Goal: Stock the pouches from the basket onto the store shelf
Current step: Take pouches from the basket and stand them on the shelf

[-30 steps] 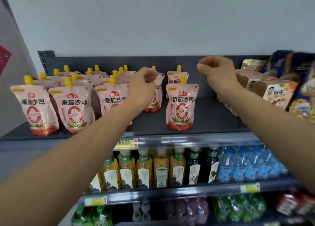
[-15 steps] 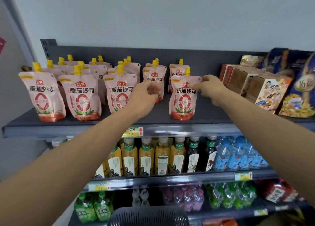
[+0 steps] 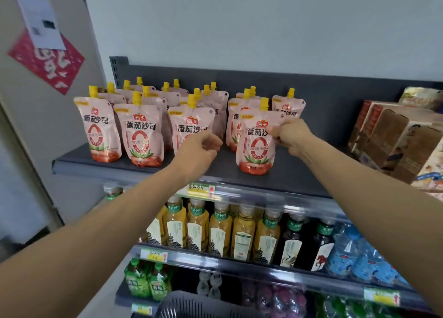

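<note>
Right hand (image 3: 291, 135) pinches the upper right edge of the front pouch (image 3: 254, 147), which stands upright on the shelf (image 3: 287, 176). Left hand (image 3: 200, 150) is curled against the neighbouring pouch (image 3: 189, 126); grip unclear. Pouch is probably soft, slick and bottom-heavy, so hold it at the seam or spout.

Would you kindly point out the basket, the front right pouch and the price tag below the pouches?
basket (image 3: 187, 304), head view, on its perforated wall.
front right pouch (image 3: 254, 150), head view, on its printed front.
price tag (image 3: 200, 190), head view, on its yellow middle.
</note>
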Demonstrator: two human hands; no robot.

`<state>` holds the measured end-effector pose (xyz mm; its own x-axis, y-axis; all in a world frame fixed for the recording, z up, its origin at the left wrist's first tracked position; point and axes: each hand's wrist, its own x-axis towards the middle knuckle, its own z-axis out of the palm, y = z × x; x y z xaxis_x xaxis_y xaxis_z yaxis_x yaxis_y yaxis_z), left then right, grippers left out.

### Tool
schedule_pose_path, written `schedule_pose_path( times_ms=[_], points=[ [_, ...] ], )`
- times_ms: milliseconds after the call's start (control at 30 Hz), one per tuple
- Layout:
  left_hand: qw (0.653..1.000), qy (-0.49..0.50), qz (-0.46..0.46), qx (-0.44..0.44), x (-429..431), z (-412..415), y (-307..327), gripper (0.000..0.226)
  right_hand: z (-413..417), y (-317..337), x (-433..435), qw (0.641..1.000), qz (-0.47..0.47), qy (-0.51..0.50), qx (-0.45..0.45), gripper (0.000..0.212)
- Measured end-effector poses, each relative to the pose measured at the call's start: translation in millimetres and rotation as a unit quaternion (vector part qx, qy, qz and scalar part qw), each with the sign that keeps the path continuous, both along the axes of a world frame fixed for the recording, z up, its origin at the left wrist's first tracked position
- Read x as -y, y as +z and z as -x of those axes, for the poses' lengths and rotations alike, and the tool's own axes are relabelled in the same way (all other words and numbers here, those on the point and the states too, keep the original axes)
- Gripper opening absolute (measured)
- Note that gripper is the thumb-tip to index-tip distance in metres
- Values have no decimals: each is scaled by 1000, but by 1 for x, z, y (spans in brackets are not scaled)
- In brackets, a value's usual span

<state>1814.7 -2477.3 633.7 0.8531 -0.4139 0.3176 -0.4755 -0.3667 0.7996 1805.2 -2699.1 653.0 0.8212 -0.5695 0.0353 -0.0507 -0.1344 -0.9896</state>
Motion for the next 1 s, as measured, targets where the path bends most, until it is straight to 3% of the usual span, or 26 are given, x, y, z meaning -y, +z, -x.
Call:
schedule_pose_path(
  times_ms=[200,600,800,1000],
  points=[
    [999,39,8,-15,-25,5,-3,22,-28,-1,-26,1000,-1,17,20,20],
    [1000,25,-9,-7,-45,18,-4,24,-28,-6,-36,1000,21,-7,16,33],
    [1000,-7,-7,-5,-44,25,-14,23,6,-16,-44,987,128,-95,31,36],
    [995,-48,-34,-76,-37,34,-66,23,75,-68,-79,972,222,-32,65,16]
  ],
)
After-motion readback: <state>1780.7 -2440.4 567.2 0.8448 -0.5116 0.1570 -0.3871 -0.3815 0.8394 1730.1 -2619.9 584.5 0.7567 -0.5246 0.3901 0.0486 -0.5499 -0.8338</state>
